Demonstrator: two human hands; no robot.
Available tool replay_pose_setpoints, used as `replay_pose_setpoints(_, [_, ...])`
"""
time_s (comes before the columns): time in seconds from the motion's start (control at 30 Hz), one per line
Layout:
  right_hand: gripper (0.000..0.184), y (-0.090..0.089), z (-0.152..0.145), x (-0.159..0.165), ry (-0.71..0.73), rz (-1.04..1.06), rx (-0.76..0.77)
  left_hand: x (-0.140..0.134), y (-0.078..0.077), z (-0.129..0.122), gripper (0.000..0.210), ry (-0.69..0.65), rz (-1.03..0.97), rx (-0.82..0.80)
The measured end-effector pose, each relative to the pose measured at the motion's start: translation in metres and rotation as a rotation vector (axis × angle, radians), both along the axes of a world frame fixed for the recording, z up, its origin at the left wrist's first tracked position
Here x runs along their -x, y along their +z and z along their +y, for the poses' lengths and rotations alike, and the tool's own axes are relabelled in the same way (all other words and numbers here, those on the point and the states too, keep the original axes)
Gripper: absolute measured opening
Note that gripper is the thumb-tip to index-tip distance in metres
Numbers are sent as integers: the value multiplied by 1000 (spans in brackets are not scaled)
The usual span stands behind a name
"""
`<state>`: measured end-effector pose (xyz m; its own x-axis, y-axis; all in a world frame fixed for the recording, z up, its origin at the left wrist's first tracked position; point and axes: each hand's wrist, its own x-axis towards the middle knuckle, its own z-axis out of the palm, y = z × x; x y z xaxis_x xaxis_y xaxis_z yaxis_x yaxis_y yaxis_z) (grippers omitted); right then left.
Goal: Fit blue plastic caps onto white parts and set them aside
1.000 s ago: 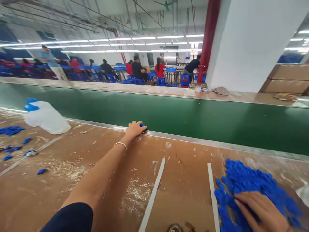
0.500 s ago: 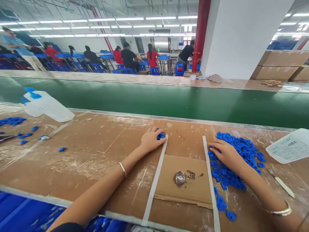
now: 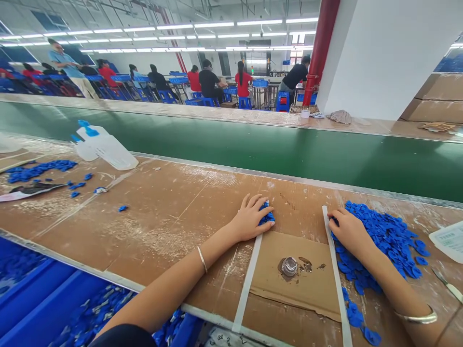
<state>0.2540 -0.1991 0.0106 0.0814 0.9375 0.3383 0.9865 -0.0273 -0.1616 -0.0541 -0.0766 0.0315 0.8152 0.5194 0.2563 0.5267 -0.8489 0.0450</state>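
My left hand rests on the brown worktop with its fingers curved over a small clump of blue pieces. My right hand is at the left edge of a heap of small flat blue pieces. Its thumb and fingers come together near the top of the right white tape strip; what they hold, if anything, is hidden. Between the two strips lies a cardboard sheet with a small round, shiny, clear-looking object on it, beside dark smears.
A knife-like tool and a white translucent container are at the right. Further left are a cut white jug and scattered blue pieces. Blue bins stand below the front edge. A green belt runs behind.
The view has turned left, so things appear shifted right. My left hand's fingers have spread further over the blue clump. My right hand has moved off the heap's pieces toward the tape strip.
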Motion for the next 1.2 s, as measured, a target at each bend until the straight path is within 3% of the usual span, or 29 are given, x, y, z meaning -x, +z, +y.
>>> replay_pose_setpoints(0.13, [32,-7,-3,-2,79,43,-66,2,1,-2,44,-89,16,-90])
replay_pose_setpoints(0.27, [33,-11,-7,-3,118,83,-97,2,2,-5,29,-186,-19,-147])
replay_pose_setpoints(0.4, [35,-9,-7,-4,93,135,-100,-1,3,-12,17,-271,-47,-183])
replay_pose_setpoints(0.57, [31,-4,-6,-8,58,236,-92,-3,1,-21,20,-321,-41,-214])
replay_pose_setpoints(0.73, [31,-4,-5,-13,19,286,-94,-5,1,-27,19,-349,-177,-165])
replay_pose_setpoints(0.9, [31,3,-10,-12,38,228,-100,-7,-1,-34,17,-369,-354,45])
replay_pose_setpoints(1.03, [25,5,-13,-6,76,140,-87,-8,3,-39,20,-275,-519,369])
replay_pose_setpoints(1.2, [29,-3,-12,2,51,43,-81,-14,6,-43,16,-172,-662,787])
